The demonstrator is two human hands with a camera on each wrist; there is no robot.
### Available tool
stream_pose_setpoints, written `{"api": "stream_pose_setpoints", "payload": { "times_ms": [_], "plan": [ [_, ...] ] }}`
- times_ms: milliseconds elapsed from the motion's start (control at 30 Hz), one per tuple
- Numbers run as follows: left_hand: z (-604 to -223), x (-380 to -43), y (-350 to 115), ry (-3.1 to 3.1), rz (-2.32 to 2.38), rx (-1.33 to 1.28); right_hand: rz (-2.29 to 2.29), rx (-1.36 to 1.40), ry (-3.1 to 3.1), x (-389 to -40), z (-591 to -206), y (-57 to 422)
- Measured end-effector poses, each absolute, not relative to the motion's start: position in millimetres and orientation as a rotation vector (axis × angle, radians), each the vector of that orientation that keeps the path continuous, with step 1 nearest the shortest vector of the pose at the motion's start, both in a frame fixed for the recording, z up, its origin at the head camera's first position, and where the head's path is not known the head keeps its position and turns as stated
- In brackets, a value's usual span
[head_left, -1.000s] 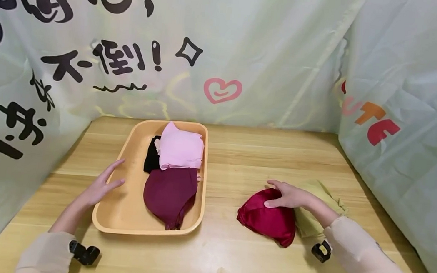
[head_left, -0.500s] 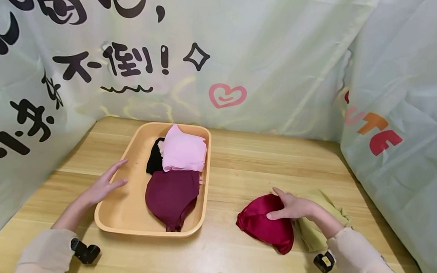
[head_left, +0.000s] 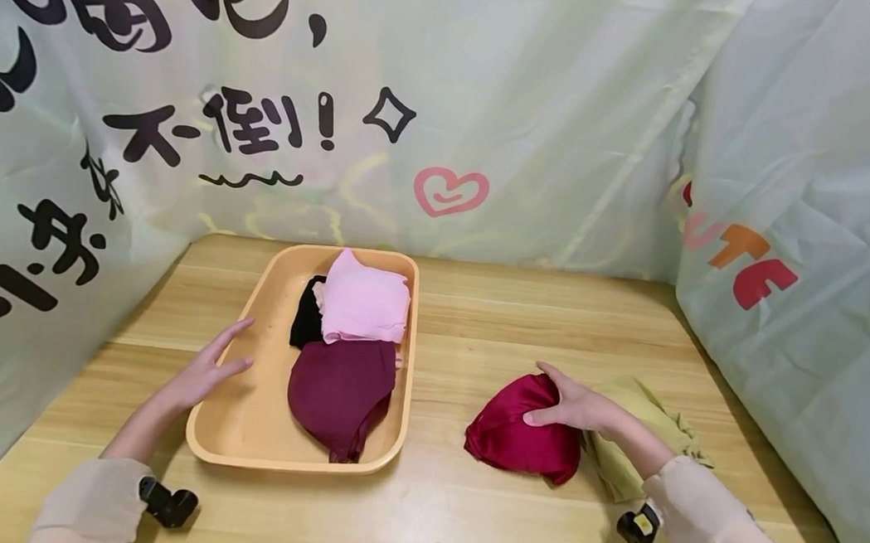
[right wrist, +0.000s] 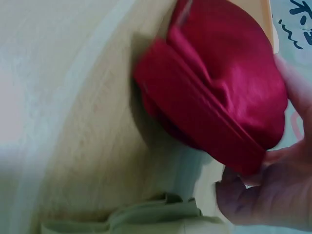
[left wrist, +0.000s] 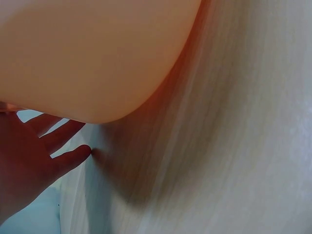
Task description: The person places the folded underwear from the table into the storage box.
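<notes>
Head view: wooden tabletop [head_left: 438, 396] is left between the orange tray [head_left: 255, 406], occupied by a burgundy bra [head_left: 338, 394], and the red satin bra [head_left: 518, 438]. Left wrist: the left hand [left wrist: 34, 156] is placed, fingers spread, beside the tray. Right wrist: the red satin bra is clasped by the right hand [right wrist: 285, 187], near olive cloth [right wrist: 156, 223].

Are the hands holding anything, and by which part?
The right hand grips the red garment by its right-hand side, as seen from the head; the left hand, by the tray, holds nothing.
</notes>
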State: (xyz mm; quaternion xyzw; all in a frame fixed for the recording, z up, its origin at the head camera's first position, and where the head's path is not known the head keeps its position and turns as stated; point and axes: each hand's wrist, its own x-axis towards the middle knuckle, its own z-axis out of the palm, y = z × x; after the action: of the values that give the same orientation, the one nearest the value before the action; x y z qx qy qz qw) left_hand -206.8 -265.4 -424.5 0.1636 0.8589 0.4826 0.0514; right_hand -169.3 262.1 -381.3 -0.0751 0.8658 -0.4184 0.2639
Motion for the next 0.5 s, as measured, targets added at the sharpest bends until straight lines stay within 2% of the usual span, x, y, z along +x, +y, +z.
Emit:
{"api": "stream_pose_setpoints", "payload": {
  "times_ms": [200,500],
  "plan": [
    [-425.2,-207.5,-265.6,2.61,1.491,0.513,-1.359,-0.33,2.326,-172.3,-385.6,262.1],
    [-425.3,-207.3,-265.6,2.59,1.492,0.513,-1.398,-0.476,2.36,-175.1,-388.6,259.1]
  ]
}}
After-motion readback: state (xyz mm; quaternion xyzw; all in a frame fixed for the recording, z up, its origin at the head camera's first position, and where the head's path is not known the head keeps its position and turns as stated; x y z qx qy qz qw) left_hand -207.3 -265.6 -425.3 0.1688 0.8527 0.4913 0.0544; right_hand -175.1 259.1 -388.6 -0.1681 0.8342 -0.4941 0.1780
